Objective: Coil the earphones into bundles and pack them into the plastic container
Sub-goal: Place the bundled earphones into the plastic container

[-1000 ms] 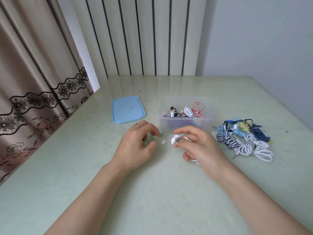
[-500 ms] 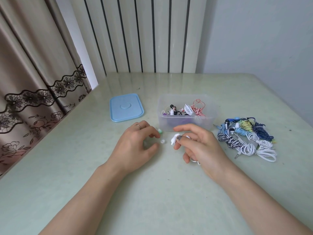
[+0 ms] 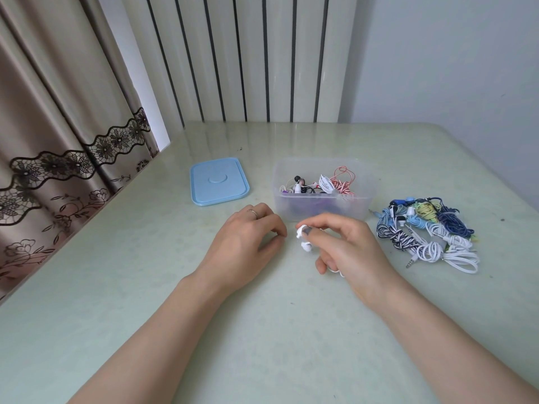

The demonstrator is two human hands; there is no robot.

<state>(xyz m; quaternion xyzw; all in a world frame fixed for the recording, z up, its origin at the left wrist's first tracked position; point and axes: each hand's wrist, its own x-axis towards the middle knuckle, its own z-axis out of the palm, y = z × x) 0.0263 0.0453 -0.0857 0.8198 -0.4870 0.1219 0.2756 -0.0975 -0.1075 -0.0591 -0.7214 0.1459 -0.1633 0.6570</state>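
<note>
Worktop (image 3: 291, 330): smooth, glossy, pale green. Container (image 3: 361, 205): translucent, frosted plastic. Lid (image 3: 218, 182): matt blue plastic.

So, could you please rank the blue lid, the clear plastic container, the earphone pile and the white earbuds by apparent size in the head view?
1. Earphone pile and plastic container: too alike to separate.
2. Blue lid, somewhat smaller.
3. White earbuds, pinched by the right hand, by far the smallest, though partly hidden.
</note>
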